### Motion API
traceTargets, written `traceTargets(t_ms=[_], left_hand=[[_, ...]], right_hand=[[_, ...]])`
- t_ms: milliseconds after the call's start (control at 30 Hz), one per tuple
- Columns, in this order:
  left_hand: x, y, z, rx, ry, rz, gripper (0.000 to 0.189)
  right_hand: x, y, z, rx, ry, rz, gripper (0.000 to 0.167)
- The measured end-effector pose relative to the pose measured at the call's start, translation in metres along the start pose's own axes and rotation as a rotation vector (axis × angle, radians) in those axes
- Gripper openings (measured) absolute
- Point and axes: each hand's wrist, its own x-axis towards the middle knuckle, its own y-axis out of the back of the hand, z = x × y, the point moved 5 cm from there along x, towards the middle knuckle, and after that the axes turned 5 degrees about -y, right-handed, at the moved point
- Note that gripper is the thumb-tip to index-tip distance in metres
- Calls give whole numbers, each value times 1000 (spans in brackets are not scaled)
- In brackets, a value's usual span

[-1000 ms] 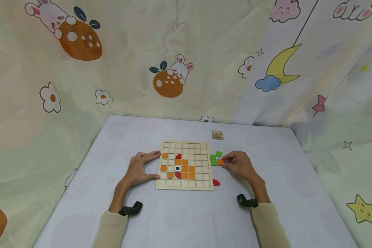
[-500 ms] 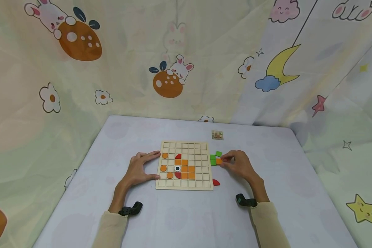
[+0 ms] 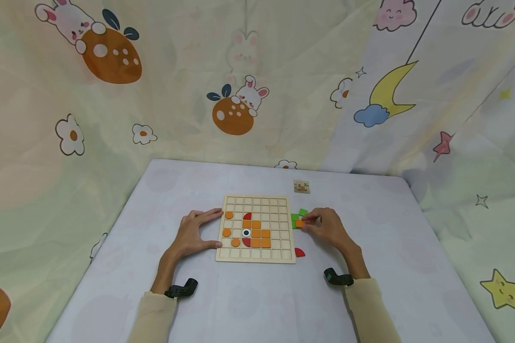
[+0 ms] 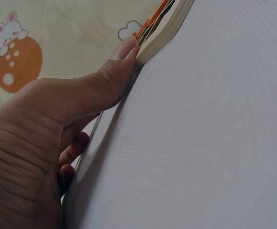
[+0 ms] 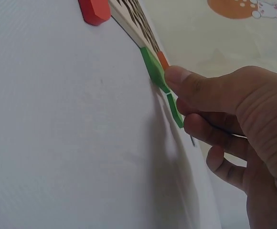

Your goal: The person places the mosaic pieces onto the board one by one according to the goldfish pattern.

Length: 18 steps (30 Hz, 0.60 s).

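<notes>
My left hand [image 3: 193, 233] rests at the left edge of a wooden grid board [image 3: 257, 261]. Thumb and fingers are spread apart along that edge, and the left wrist view has the thumb [image 4: 117, 71] against the board's corner. Between thumb and fingertips, my right hand [image 3: 329, 226] pinches an orange square tile [image 3: 299, 224], just off the board's right side. Beneath and behind it lie green square tiles [image 3: 293, 217], partly covered in the head view. On the board sit orange squares [image 3: 256, 234], orange discs [image 3: 226, 232], red quarter-circles [image 3: 246, 216] and an eye disc [image 3: 246, 233].
A loose red quarter-circle piece [image 3: 300, 252] lies beside the board's lower right edge. Farther back is a small patterned card [image 3: 302, 186]. Both wrists wear black cameras [image 3: 181, 288]. Behind the white-covered table [image 3: 257, 305] hangs a printed cloth [image 3: 176, 95].
My right hand has moved slightly left toward the board with the orange tile, which now overlaps the green tiles. The left hand has stayed in place.
</notes>
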Motion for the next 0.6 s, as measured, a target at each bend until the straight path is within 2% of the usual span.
traceTargets(t_ms=[433, 600], left_hand=[[0, 0, 1, -23, 9, -12, 97], [0, -1, -2, -11, 18, -17, 99]], right_hand=[[4, -13, -10, 15, 18, -20, 22], [6, -17, -16, 25, 66, -20, 21]])
